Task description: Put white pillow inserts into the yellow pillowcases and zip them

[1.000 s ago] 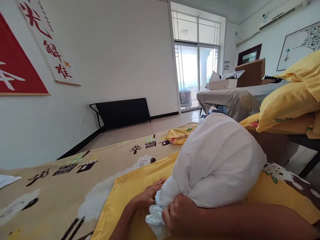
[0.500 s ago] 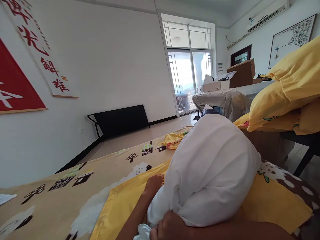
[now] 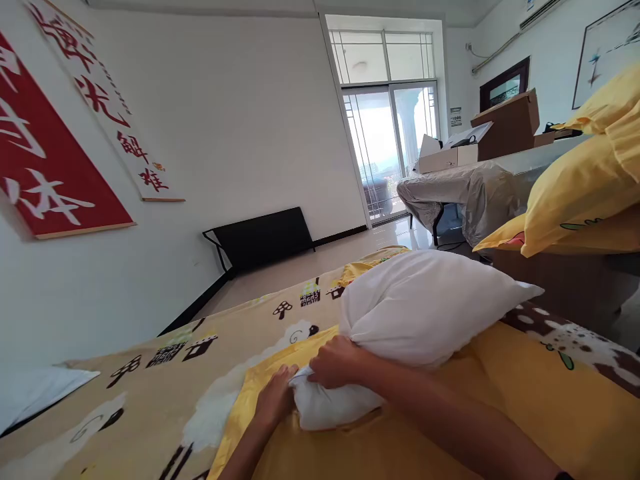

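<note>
Right hand [image 3: 336, 362] is pinching the near corner of the white pillow [image 3: 425, 307], fingers curled tight. Left hand [image 3: 274, 400] is resting just beside it on the yellow pillowcase [image 3: 450, 413] edge (grip cannot be told). Beyond the fingers, the pillow is lying atop the case, apparently none of it inside yet.

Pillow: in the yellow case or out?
Out. The white pillow lies bare on top of the case; the right hand grips its near end, and the left hand touches it there.

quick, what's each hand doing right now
left hand: on yellow pillowcase edge, grip cannot be told
right hand: closed on white pillow end
</note>
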Available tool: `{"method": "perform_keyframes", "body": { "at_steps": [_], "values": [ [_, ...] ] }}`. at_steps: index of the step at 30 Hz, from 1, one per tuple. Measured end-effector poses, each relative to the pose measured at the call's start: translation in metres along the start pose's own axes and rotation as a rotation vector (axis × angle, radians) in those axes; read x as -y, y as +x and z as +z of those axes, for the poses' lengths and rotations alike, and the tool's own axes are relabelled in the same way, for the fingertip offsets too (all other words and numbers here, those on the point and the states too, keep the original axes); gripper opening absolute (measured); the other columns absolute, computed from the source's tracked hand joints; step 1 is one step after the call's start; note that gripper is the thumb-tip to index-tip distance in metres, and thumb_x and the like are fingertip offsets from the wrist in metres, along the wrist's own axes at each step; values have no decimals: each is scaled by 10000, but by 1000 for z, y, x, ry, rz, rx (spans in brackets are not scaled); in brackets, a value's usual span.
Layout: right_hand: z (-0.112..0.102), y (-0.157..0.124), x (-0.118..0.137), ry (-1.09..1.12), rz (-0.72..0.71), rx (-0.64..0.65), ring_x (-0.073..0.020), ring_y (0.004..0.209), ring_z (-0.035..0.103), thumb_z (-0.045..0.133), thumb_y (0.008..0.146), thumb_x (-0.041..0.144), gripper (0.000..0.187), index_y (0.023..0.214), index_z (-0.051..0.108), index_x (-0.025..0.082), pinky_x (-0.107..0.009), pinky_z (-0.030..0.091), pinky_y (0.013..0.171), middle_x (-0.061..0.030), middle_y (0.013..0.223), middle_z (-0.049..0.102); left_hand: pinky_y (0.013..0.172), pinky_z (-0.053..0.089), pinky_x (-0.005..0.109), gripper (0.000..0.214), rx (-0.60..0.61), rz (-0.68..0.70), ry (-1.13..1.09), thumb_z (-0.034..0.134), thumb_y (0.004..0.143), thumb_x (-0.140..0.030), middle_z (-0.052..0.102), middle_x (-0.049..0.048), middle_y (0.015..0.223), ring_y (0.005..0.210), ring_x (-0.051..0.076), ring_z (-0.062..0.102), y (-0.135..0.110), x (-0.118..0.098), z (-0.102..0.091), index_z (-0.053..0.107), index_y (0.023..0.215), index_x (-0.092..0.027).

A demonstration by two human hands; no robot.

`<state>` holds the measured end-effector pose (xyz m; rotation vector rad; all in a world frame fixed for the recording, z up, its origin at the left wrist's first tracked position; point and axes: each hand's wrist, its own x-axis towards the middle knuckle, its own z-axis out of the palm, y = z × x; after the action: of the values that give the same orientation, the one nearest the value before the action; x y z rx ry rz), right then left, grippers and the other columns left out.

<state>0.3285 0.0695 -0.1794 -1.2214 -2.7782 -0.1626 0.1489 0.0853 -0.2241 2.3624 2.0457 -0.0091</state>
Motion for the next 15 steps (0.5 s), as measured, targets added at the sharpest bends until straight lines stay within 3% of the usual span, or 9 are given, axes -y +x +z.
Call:
{"method": "perform_keyframes", "body": {
  "at_steps": [4, 6, 10, 15],
  "values": [
    [-2, 23, -12, 16, 14, 27, -289, 883, 669, 460, 896, 452, 405, 998, 693, 136, -392, 519, 682, -165, 962, 684, 749, 449, 259, 261, 136, 22, -41, 566, 713, -206, 648, 90, 1036, 988, 235, 600, -21, 8, 3, 607, 969, -179],
    [1, 28, -13, 22, 15, 22, -286, 892, 668, 469, 891, 451, 405, 1004, 693, 134, -381, 517, 689, -167, 966, 683, 727, 447, 223, 196, 178, 33, -66, 576, 706, -222, 675, 50, 977, 929, 199, 620, -23, 8, -4, 621, 895, -193],
    [14, 25, -7, 19, 32, 4, -293, 879, 668, 440, 906, 433, 410, 981, 693, 118, -381, 507, 673, -174, 952, 682, 640, 421, 248, 147, 120, -73, -15, 460, 739, -173, 672, 90, 875, 816, 204, 621, -17, 2, -24, 605, 751, -153],
    [34, 3, 3, -5, -38, 7, -270, 828, 670, 477, 854, 238, 239, 898, 678, 117, -366, 486, 660, -141, 870, 692, 718, 421, 310, 242, 11, -101, 43, 378, 815, -220, 650, 147, 988, 944, 256, 600, -17, -26, -39, 603, 843, -135]
  ]
}}
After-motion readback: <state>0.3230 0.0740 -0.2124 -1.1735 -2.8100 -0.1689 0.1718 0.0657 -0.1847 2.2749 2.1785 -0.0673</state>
